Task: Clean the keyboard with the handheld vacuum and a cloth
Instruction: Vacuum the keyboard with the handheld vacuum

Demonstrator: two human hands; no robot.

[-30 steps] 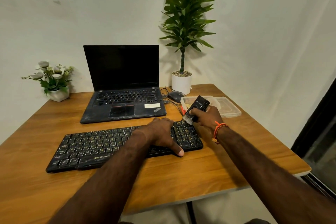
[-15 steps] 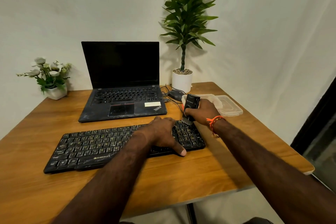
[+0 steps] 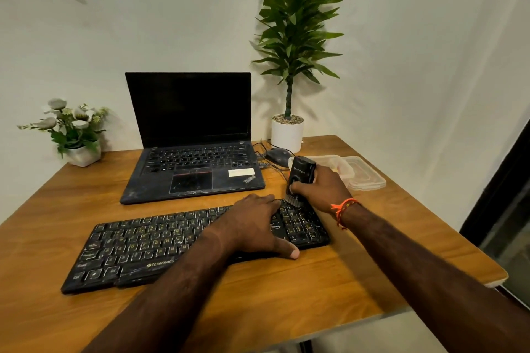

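Keyboard (image 3: 183, 243): black, dusty, lying slightly askew on the near half of a wooden desk (image 3: 286, 295), its right end further from the viewer than its left. Left hand (image 3: 255, 226): laid palm down over the keys right of centre, fingers fairly straight and pressing the board, thumb reaching past the near edge onto the desk. Right hand (image 3: 321, 189): fingers and thumb curled round a small black vacuum (image 3: 300, 173), an orange thread band on the wrist. Vacuum: held nearly upright, its brush end down and touching the far right corner of the keyboard, just beside the left hand's fingertips. Laptop (image 3: 192, 146): open, screen dark, deck dusty, standing behind the keyboard and apart from it. Mouse (image 3: 276, 155): dark, with cable, just right of the laptop. Plastic box (image 3: 338, 165): clear, behind the right hand, with its lid (image 3: 364, 178) lying beside it to the right; contents cannot be made out. Tall plant (image 3: 292, 46): green, in a white pot at the far edge of the desk, right of the laptop. Flowers (image 3: 71, 126): white, in a small white pot at the far left corner. Cloth: cannot be identified in view.
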